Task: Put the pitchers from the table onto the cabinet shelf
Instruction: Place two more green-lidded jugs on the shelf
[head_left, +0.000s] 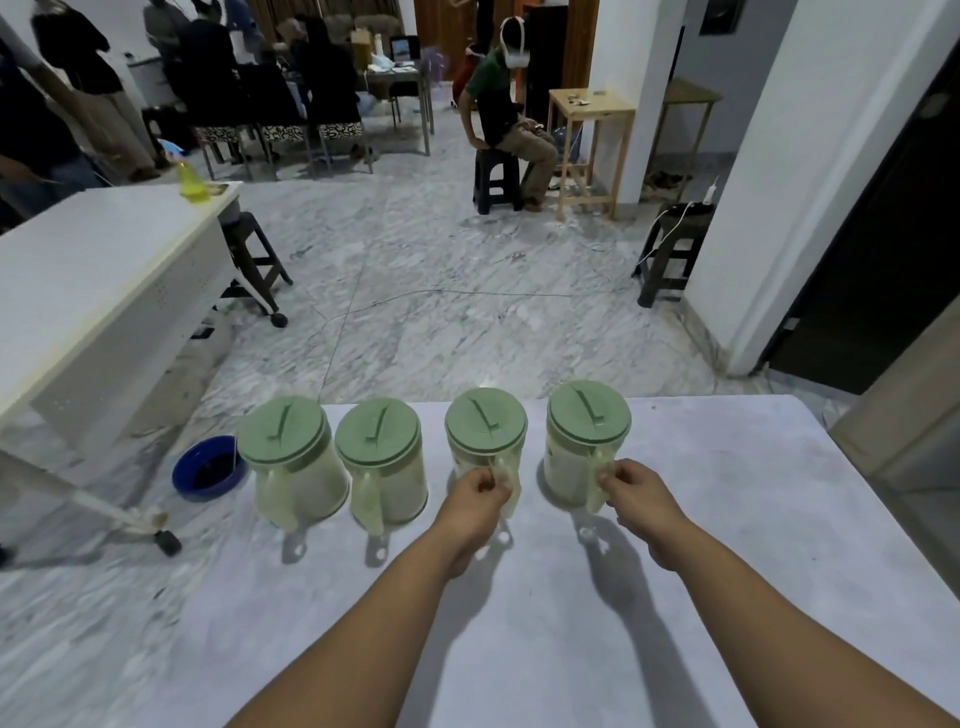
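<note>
1. A pale table (727, 545) fills the lower frame, its far edge running across the middle of the view.
2. Beyond it lies a grey marbled floor (441, 291). At 10 o'clock stands a white desk (93, 270) with a yellow bottle (191, 182) on its far corner.
3. A blue basin (208, 467) sits on the floor just left of the table, at 9 o'clock.
4. At 12 o'clock a seated person (511, 114) with a white headset sits on a dark stool beside a wooden side table (592, 150); more people gather around chairs at 11 o'clock.
5. At 2 o'clock a white pillar (810, 171) borders a dark doorway.
6. Four clear pitchers with green lids stand upright in a row along the table's far edge, handles facing the viewer: pitcher one (293, 462), pitcher two (384, 462), pitcher three (485, 441) and pitcher four (584, 441), counted from the left.
7. The left hand (475, 493) is curled closed around the handle of pitcher three, fingers wrapped on it.
8. The right hand (636, 493) is likewise closed on the handle of pitcher four.
9. Both gripped pitchers rest on the table.
</note>
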